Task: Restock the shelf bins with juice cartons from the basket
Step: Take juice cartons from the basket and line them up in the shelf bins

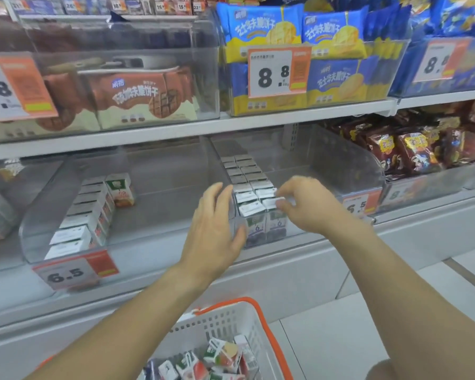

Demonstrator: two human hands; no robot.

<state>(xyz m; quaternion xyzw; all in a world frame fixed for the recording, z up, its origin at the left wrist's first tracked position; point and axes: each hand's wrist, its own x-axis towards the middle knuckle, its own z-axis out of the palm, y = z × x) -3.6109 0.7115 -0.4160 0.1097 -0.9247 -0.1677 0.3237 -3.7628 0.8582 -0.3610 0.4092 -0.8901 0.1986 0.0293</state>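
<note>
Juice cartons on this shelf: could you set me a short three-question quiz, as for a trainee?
1. True or false: the white plastic basket with orange rim is empty.
2. Which hand pinches a white-topped juice carton? A left hand B right hand
3. Fill in: the clear plastic bin on the left bears a price tag reading ___.

Key: 1 false, cartons lie inside; 2 B; 3 6.5.
</note>
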